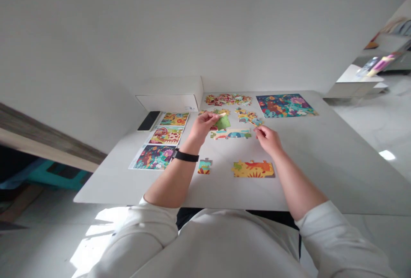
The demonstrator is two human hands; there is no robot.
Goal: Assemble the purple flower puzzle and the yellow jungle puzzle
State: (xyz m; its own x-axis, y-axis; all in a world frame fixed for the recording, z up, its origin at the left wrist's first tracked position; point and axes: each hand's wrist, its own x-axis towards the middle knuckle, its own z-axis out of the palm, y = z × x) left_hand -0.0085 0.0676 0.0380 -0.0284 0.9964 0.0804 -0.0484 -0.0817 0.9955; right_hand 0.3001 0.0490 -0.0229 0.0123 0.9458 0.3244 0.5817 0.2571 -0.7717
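My left hand (205, 123), with a black watch band at its wrist, is closed on a jigsaw puzzle piece; a green face (224, 122) shows by its fingertips. My right hand (267, 137) pinches at the near edge of a loose group of puzzle pieces (245, 116), on a small piece mostly hidden by the fingers. Below and between the hands lies a joined strip of pieces (231, 134) with a blue shape. Closer to me are a joined orange-yellow section (253, 169) with a red animal and a separate teal and red section (204, 167).
A heap of mixed pieces (227, 99) lies at the back by the wall. Right of it is a dark, colourful picture (287, 105). To the left are a white box (167, 102), a phone (149, 121) and a sheet with three pictures (132, 163).
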